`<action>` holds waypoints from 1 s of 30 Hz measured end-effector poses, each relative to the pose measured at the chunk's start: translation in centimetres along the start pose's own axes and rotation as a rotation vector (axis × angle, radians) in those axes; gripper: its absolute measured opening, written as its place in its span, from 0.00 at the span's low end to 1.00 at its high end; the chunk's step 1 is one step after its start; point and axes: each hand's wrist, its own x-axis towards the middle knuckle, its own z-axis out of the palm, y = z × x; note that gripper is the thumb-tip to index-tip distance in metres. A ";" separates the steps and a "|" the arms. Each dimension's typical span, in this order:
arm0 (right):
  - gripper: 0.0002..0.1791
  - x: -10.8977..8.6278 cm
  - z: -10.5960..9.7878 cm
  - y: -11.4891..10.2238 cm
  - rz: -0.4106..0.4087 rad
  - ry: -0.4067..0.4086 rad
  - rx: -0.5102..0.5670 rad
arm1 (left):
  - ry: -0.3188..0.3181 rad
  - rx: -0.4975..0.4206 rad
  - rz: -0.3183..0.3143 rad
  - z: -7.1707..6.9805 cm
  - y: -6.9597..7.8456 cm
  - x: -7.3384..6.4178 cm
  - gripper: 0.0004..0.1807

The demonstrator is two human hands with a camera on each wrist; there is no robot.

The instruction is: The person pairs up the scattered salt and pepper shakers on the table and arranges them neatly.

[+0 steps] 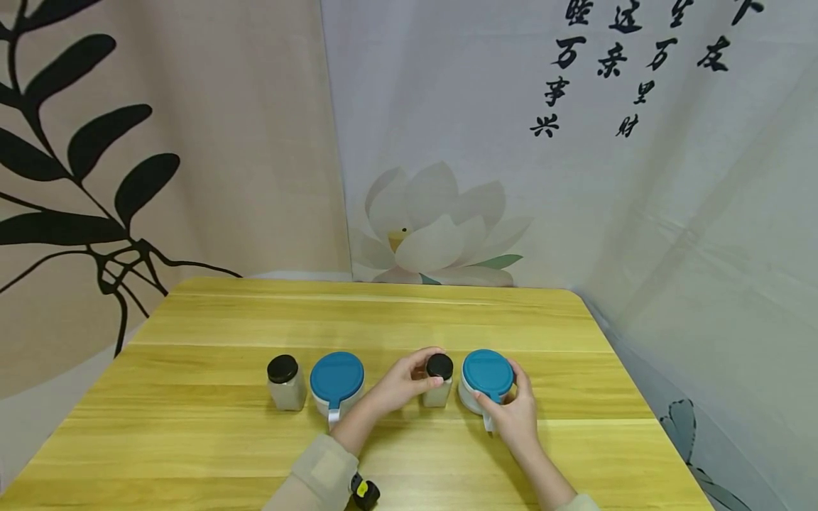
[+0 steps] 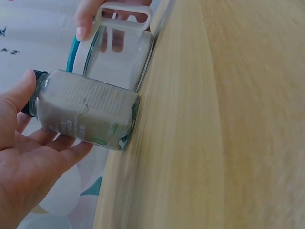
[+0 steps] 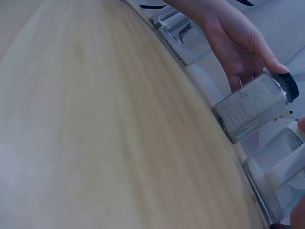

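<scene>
My left hand point(image 1: 401, 383) grips a small square glass jar point(image 1: 437, 396) with a black lid, thumb on the lid and fingers along its far side. In the left wrist view, the jar point(image 2: 88, 109) holds pale contents and carries printed lettering. To its right, my right hand point(image 1: 519, 411) holds a clear glass pot point(image 2: 114, 62) by its round blue lid point(image 1: 488, 370), thumb at the front and fingers on the right side. A white handle point(image 1: 488, 424) points toward me from this pot. Both vessels stand upright at the tabletop, side by side.
On the left of the wooden table point(image 1: 211, 440) stand a second black-lidded jar point(image 1: 287, 394) and another blue-lidded pot point(image 1: 336, 380), its handle partly behind my left forearm. Printed curtains point(image 1: 255, 142) hang beyond the far edge. A black wrist strap point(image 1: 366, 491) lies by my left sleeve.
</scene>
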 end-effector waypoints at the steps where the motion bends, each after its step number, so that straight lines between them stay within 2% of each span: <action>1: 0.43 -0.1 0.0 -0.2 -0.003 0.001 0.001 | 0.000 -0.003 -0.002 0.0 0.0 0.0 0.24; 7: 0.43 0.0 0.0 -0.2 0.011 0.002 -0.002 | 0.003 -0.004 0.007 0.0 -0.6 0.2 0.25; 16: 0.46 1.3 0.3 3.8 0.019 -0.024 -0.036 | 0.005 0.007 -0.005 0.1 -0.5 0.0 0.25; 21: 0.47 1.5 0.3 4.3 -0.006 -0.040 -0.045 | 0.008 0.016 -0.015 0.1 -0.5 -0.1 0.25; 24: 0.48 1.5 0.3 4.2 -0.003 -0.050 -0.047 | 0.007 0.014 -0.015 0.1 -0.1 -0.2 0.26; 30: 0.49 1.5 0.1 3.9 0.015 -0.073 -0.051 | -0.008 0.003 0.006 0.0 2.0 -0.8 0.26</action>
